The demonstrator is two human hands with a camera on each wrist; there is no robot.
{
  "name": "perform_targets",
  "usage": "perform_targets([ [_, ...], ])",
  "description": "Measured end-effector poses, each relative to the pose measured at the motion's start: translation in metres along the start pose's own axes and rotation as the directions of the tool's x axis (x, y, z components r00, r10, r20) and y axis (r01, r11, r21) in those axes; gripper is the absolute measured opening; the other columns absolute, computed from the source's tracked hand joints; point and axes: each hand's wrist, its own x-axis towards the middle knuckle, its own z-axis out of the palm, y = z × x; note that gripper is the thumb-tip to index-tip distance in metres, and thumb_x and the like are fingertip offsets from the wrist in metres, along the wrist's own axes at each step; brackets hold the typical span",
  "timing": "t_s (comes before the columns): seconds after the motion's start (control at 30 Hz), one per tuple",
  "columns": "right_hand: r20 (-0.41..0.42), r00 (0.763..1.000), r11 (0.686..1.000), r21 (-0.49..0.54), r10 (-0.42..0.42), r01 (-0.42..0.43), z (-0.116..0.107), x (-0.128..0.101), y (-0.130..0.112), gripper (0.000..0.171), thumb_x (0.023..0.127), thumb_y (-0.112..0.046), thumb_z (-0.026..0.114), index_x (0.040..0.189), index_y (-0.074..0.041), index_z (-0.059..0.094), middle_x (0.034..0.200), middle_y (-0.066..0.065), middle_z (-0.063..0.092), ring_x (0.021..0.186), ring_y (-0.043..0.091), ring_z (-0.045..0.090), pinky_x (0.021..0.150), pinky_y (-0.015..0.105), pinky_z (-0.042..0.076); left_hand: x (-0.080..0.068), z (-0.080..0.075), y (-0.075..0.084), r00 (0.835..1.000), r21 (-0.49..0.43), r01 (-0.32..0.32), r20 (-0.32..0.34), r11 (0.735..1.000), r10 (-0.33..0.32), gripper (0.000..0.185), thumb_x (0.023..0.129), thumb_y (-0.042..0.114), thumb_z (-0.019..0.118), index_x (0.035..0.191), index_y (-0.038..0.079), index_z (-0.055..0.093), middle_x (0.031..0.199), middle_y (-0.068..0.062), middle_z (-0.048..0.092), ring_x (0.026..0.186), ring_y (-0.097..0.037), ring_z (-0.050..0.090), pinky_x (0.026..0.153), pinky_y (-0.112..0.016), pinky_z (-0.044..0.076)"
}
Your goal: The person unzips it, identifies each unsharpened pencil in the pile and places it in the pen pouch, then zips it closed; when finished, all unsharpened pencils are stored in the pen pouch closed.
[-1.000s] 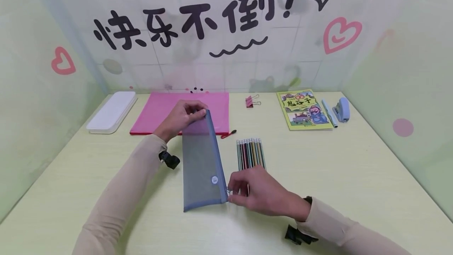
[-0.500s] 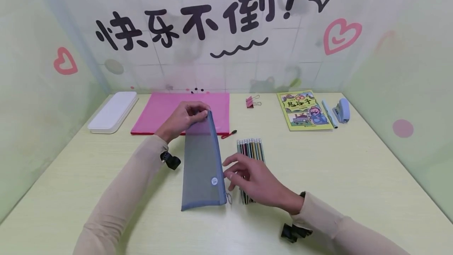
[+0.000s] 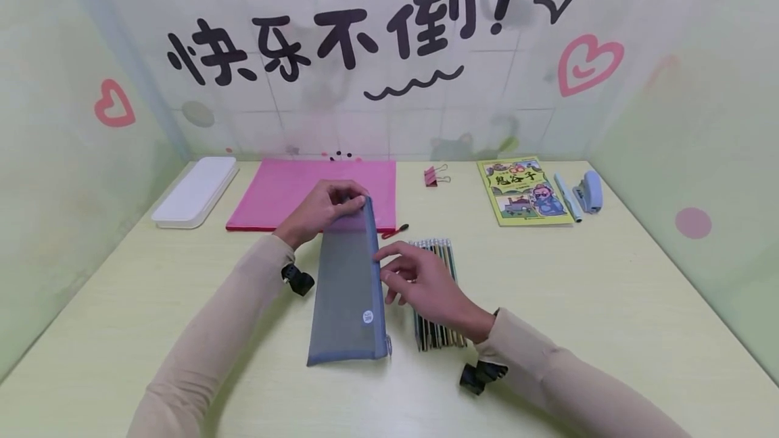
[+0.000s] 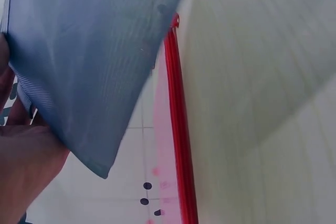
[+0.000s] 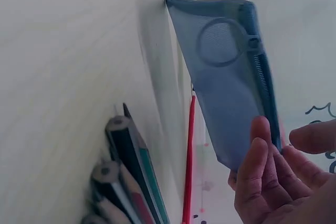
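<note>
Right now the blue-grey mesh zip pouch (image 3: 343, 289) is held aslant over the middle of the table (image 3: 578, 303), its short end towards the person and its zip edge (image 3: 379, 309) on the right; I can't tell whether the opposite long edge touches the tabletop. A narrow strip of table separates it from the row of pencils (image 3: 439, 333), and wider stretches run out to both side walls. The mesh is see-through enough that the pink zip folder (image 3: 262, 198) behind shows through its far end. The ring pull (image 3: 389, 345) hangs at the near corner.

The left hand (image 3: 325, 208) pinches the pouch's far corner between thumb and fingers, wrist bent over the folder. The right hand (image 3: 429, 289) reaches across above the pencils, fingers loosely bent at the zip edge, thumb standing apart from them.

Along the back sit a white pencil box (image 3: 197, 191), its inside hidden, a pink binder clip (image 3: 431, 178), a yellow-green booklet (image 3: 520, 191), a light blue pen (image 3: 568, 198) and a blue stapler (image 3: 590, 192).
</note>
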Motion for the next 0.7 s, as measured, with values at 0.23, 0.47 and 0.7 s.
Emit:
perform_targets([
  [0.23,-0.061,0.998,0.998,0.052,-0.018,0.021,-0.002,0.005,0.003,0.023,0.101,-0.009,0.055,0.124,-0.011,0.054,0.102,0.015,0.077,0.070,0.029,0.071,0.068,0.045,0.060,0.002,0.003,0.000,1.000,-0.022,0.000,0.004,1.000,0.000,0.023,0.099,0.024,0.063,0.115,0.009,0.070,0.096,0.002,0.066,0.086,-0.018,0.056,0.080,-0.029,0.045],
  [0.47,-0.062,0.997,0.999,0.012,-0.043,0.044,-0.002,0.008,0.004,0.023,0.100,-0.008,0.057,0.123,-0.011,0.057,0.098,0.014,0.077,0.070,0.029,0.072,0.066,0.040,0.060,0.002,0.006,0.001,1.000,-0.026,-0.010,0.017,1.000,0.010,0.024,0.099,0.023,0.064,0.115,0.006,0.070,0.095,0.000,0.065,0.086,-0.019,0.056,0.081,-0.031,0.045],
  [0.7,-0.073,0.995,0.996,-0.070,-0.066,0.061,-0.001,0.012,0.007,0.029,0.094,-0.004,0.062,0.122,-0.010,0.060,0.095,0.012,0.076,0.068,0.021,0.070,0.059,0.029,0.056,0.002,0.012,0.004,0.999,0.000,-0.036,0.014,0.999,0.036,0.018,0.099,0.022,0.063,0.111,0.011,0.071,0.094,-0.002,0.064,0.084,-0.022,0.054,0.078,-0.031,0.044],
])
